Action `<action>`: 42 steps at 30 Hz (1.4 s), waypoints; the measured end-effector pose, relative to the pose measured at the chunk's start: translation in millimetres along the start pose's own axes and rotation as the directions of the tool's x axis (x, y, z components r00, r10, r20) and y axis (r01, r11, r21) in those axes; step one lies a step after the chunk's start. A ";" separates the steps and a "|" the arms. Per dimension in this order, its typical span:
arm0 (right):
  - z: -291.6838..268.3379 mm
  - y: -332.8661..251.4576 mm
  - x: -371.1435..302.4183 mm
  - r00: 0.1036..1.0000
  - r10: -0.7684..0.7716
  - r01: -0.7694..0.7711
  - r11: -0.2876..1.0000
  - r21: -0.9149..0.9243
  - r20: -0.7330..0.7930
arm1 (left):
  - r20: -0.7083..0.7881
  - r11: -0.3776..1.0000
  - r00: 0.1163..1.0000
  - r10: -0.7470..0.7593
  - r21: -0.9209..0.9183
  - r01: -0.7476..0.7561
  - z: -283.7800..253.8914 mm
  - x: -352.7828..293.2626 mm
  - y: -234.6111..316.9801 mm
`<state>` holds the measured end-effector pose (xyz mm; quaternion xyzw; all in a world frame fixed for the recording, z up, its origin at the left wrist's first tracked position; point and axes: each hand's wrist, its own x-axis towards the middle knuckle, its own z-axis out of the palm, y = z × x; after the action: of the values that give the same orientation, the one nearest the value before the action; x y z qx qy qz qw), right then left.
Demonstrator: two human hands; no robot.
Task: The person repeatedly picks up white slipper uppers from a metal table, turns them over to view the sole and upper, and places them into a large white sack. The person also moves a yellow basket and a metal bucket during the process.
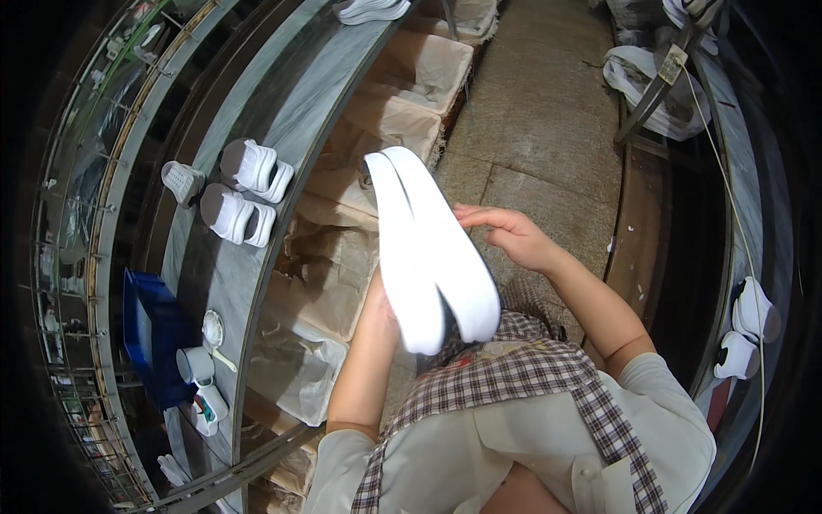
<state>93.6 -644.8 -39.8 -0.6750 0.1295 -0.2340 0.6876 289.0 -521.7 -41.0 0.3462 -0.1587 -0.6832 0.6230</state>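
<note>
In front of my chest I hold up a pair of white shoe soles (419, 248), pressed side by side and crossing slightly, with a gap between them at either end. My left hand (383, 300) grips them from the left and from behind; its fingers are hidden by the soles. At their right edge is my right hand (518, 237), its fingers stretched out and the fingertips touching the side of a sole.
Along the left runs a grey bench (282, 111) bearing stacked white soles (248, 167), a blue crate (154, 343), a white cup (195, 365) and a small white bottle (209, 409). Cloth-lined bins (411, 73) stand below it. More soles (753, 310) lie at the right.
</note>
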 end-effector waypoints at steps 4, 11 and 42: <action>11.4 5.5 -7.3 0.967 0.253 -0.245 0.939 0.239 -0.002 | -0.309 0.945 0.918 0.247 0.285 -0.158 3.9 3.2 -5.5; 28.8 20.0 -5.2 0.981 0.196 -0.195 0.979 -0.049 0.003 | -0.114 0.597 0.762 0.638 0.698 -0.395 -9.6 -3.6 -8.6; 14.0 -21.6 20.0 0.964 0.254 -0.199 0.515 0.833 0.074 | -0.436 0.937 0.837 0.331 0.048 -0.346 11.0 -34.1 50.9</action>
<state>114.5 -642.2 -14.9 -0.2373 0.1091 -0.1948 0.9454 318.8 -500.1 9.1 0.4469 -0.0625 -0.4694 0.7589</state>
